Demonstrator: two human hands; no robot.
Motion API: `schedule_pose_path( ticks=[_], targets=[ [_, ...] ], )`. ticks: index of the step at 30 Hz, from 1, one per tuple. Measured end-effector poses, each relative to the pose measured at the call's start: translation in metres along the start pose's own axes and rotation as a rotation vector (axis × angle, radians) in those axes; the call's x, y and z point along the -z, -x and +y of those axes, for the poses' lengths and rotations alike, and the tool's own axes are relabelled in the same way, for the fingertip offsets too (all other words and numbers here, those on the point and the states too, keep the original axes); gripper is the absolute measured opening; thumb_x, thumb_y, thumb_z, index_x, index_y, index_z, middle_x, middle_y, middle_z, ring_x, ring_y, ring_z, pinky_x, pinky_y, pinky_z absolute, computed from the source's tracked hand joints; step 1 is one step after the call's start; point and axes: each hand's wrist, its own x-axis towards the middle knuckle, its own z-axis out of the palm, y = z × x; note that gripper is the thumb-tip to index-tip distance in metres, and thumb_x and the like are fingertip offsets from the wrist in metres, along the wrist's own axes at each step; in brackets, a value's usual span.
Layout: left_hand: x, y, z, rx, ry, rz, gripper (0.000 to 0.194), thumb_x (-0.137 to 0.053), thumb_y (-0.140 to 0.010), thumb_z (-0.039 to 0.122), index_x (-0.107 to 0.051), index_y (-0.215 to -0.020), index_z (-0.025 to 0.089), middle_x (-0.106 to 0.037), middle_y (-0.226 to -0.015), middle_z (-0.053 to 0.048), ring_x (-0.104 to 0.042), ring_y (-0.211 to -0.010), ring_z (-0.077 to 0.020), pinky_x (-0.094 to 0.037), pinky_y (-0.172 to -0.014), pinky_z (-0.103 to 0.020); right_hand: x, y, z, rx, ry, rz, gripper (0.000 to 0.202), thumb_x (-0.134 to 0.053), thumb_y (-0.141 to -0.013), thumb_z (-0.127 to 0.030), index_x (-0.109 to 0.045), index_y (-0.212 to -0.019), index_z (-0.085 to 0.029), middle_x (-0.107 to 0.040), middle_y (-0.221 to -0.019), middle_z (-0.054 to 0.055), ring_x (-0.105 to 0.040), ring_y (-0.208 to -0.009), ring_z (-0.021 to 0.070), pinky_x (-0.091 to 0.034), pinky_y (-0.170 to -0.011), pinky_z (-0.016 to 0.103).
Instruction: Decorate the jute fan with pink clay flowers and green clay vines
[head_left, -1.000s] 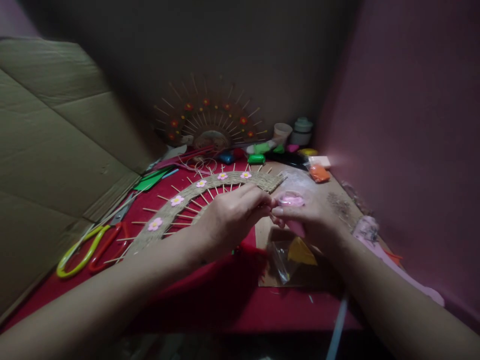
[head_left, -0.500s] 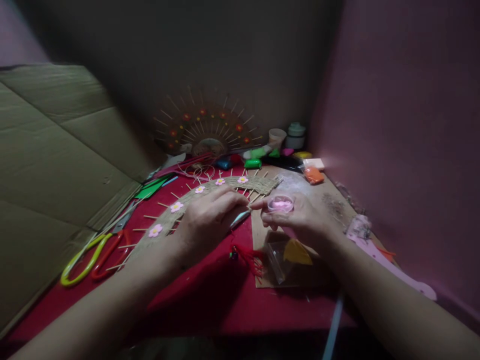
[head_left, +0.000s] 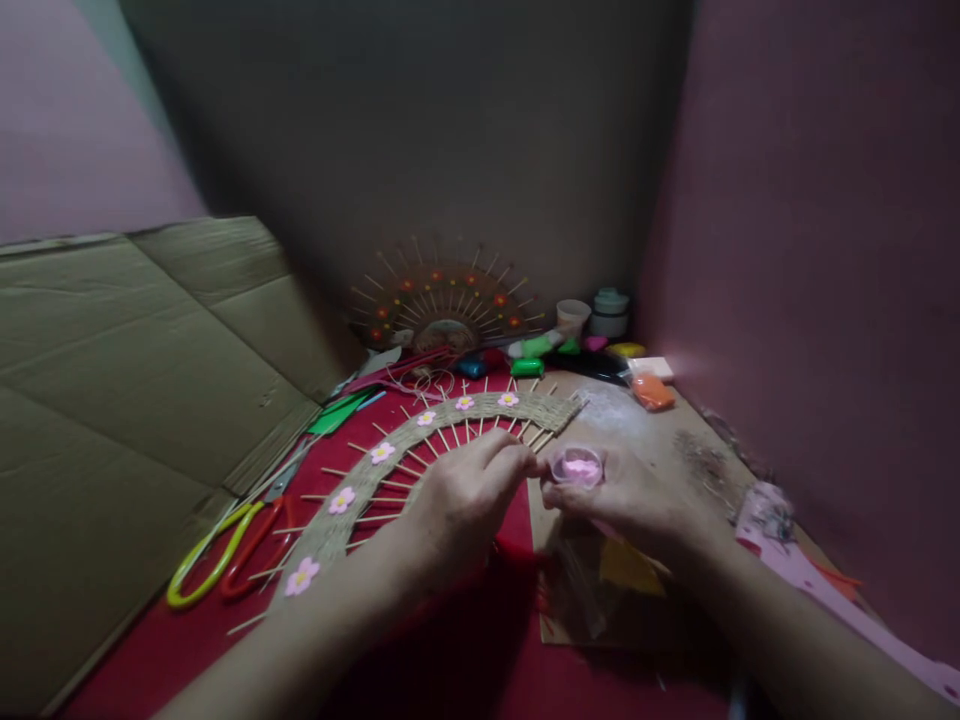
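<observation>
Small round clear plastic cup [head_left: 562, 468], one, pink matter [head_left: 582, 469] inside; mouth up in the right hand [head_left: 634, 497], over the flat brown cardboard sheet [head_left: 639, 428]; right grip wrapped round it, thumb and fingers. Left hand [head_left: 465, 490] just beside; left grip pressed together at thumb and forefinger, anything pinched there too hidden to tell.

One tan arched band of woven fibre [head_left: 405, 435] on the red-covered worktop [head_left: 457, 640]; six pink flowers with yellow centres [head_left: 382, 453] spaced along it; thin pale wooden sticks [head_left: 445, 438] out from both edges, partly behind the left arm, so no sure count. One pair of scissors [head_left: 278, 488] to its left, one handle yellow, one red; one tall brown cardboard panel [head_left: 150, 400] beyond.

Rear: one fan-shaped stick piece with red-orange flowers [head_left: 448, 300], flowers too blurred to count; one pale tapered cup [head_left: 573, 319]; one grey-green lidded jar [head_left: 610, 314]; nearer, one green packet [head_left: 527, 368], one blue packet [head_left: 472, 369], one orange packet [head_left: 652, 392].
</observation>
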Motion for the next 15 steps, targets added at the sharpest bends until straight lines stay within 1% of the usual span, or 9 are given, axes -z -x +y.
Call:
schedule_pose_path(
  ticks=[3,6,8,10,12,15],
  targets=[
    [-0.005,0.004,-0.002,0.035,0.04,-0.039,0.014,-0.049,-0.087,0.011,-0.059,-0.096,0.015,-0.061,-0.085,-0.006,-0.058,-0.075,-0.0137,-0.048,-0.066,-0.025,0.0,0.0,0.002,0.006,0.084,0.005,0.011,-0.067,-0.068,-0.019,-0.056,-0.067,-0.017,-0.043,-0.059,-0.006,-0.035,-0.054,0.007,-0.029,-0.048,0.022],
    [-0.005,0.003,-0.002,0.094,0.116,-0.046,0.01,-0.049,-0.088,0.013,-0.059,-0.088,0.016,-0.061,-0.078,-0.003,-0.056,-0.07,-0.0121,-0.046,-0.063,-0.024,0.001,-0.001,0.007,0.024,0.172,-0.016,0.008,-0.065,-0.069,-0.02,-0.057,-0.07,-0.017,-0.043,-0.059,-0.006,-0.037,-0.054,0.0072,-0.032,-0.049,0.021],
    [-0.002,0.001,-0.001,0.167,0.169,-0.052,0.008,-0.052,-0.086,0.014,-0.058,-0.081,0.016,-0.06,-0.074,-0.002,-0.054,-0.066,-0.0109,-0.043,-0.059,-0.022,0.002,-0.002,0.013,0.031,0.213,-0.051,0.007,-0.063,-0.07,-0.02,-0.06,-0.075,-0.018,-0.046,-0.058,-0.006,-0.04,-0.053,0.0075,-0.034,-0.049,0.021],
    [0.003,-0.002,0.001,0.274,0.242,-0.053,0.008,-0.054,-0.085,0.013,-0.057,-0.077,0.015,-0.059,-0.071,-0.001,-0.053,-0.063,-0.01,-0.042,-0.058,-0.022,0.002,-0.002,0.019,0.056,0.254,-0.071,0.009,-0.061,-0.073,-0.021,-0.062,-0.081,-0.018,-0.051,-0.06,-0.004,-0.046,-0.053,0.0085,-0.037,-0.05,0.022],
    [0.01,-0.006,0.004,0.419,0.357,-0.039,0.009,-0.054,-0.084,0.014,-0.059,-0.076,0.014,-0.058,-0.067,0.0,-0.052,-0.06,-0.0092,-0.042,-0.056,-0.021,0.002,-0.003,0.023,0.099,0.307,-0.073,0.011,-0.058,-0.074,-0.018,-0.063,-0.083,-0.019,-0.056,-0.063,-0.003,-0.051,-0.056,0.0096,-0.04,-0.052,0.022],
    [0.018,-0.011,0.007,0.617,0.615,0.037,0.007,-0.057,-0.082,0.016,-0.061,-0.076,0.014,-0.058,-0.065,0.001,-0.052,-0.056,-0.0076,-0.042,-0.053,-0.02,0.001,-0.002,0.021,0.164,0.395,-0.056,0.011,-0.058,-0.071,-0.013,-0.062,-0.08,-0.019,-0.058,-0.065,-0.004,-0.052,-0.057,0.0095,-0.04,-0.052,0.022]
  ],
)
